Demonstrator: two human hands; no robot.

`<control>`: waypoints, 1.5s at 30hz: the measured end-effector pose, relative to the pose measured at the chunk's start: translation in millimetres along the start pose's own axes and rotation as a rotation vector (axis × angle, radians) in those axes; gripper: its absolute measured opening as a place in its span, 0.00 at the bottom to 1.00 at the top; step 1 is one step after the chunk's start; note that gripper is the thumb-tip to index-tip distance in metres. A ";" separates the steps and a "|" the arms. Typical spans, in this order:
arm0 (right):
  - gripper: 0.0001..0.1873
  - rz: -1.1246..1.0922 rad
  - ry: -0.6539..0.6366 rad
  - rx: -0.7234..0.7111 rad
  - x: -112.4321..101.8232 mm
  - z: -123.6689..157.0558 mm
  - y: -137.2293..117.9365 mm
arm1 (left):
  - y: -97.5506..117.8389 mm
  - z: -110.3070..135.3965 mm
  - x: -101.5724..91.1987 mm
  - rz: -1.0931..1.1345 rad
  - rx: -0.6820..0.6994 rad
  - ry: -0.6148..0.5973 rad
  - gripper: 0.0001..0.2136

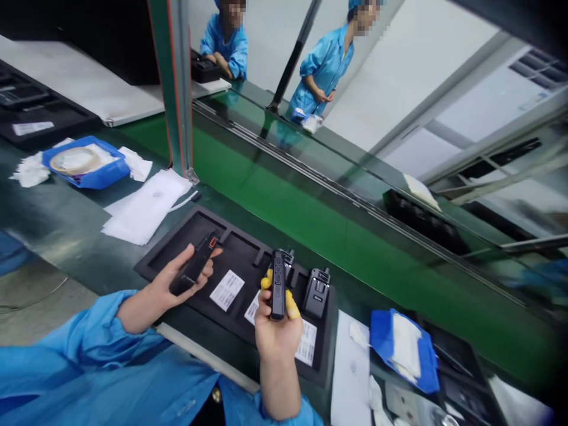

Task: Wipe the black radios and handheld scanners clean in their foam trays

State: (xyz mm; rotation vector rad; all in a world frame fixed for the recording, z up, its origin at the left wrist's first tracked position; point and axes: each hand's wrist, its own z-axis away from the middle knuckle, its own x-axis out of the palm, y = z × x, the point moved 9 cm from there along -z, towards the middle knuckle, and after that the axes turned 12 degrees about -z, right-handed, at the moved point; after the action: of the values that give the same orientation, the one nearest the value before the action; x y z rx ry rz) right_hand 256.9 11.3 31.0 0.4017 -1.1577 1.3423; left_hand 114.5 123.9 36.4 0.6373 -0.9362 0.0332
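Observation:
My left hand is wrapped round a black two-way radio with an orange-marked part near its top, held tilted over the left end of a black foam tray. In my right hand, yellow finger covers on the fingertips, a second black radio stands with its buttoned narrow side towards me. Behind it another radio is partly hidden. One more radio lies at the tray's right end. White printed labels rest along the tray's near side.
White papers and a blue bin holding a tape roll lie left. To the right are a white sheet and another blue bin with white cloths. A green partition runs behind the tray; two people in blue are beyond.

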 end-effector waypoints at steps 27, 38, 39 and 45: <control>0.13 0.133 -0.029 -0.034 -15.5 7.4 20.4 | 19.5 20.2 30.5 -0.964 0.350 -0.063 0.52; 0.34 0.580 -0.014 -0.383 -18.8 3.2 18.8 | 41.2 36.8 32.7 -1.243 0.583 0.034 0.34; 0.35 0.613 -0.016 -0.393 -20.1 3.2 19.6 | 42.1 39.0 34.4 -1.274 0.609 0.030 0.33; 0.37 0.641 -0.047 -0.287 -0.2 -16.8 32.2 | 68.3 29.2 27.0 -1.314 0.726 0.043 0.30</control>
State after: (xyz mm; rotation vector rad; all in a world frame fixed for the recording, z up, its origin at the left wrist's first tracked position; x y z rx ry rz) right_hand 235.2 33.0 11.6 -0.1689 -1.5686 1.6771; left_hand 89.1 158.0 103.1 1.8188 -0.2916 -0.8100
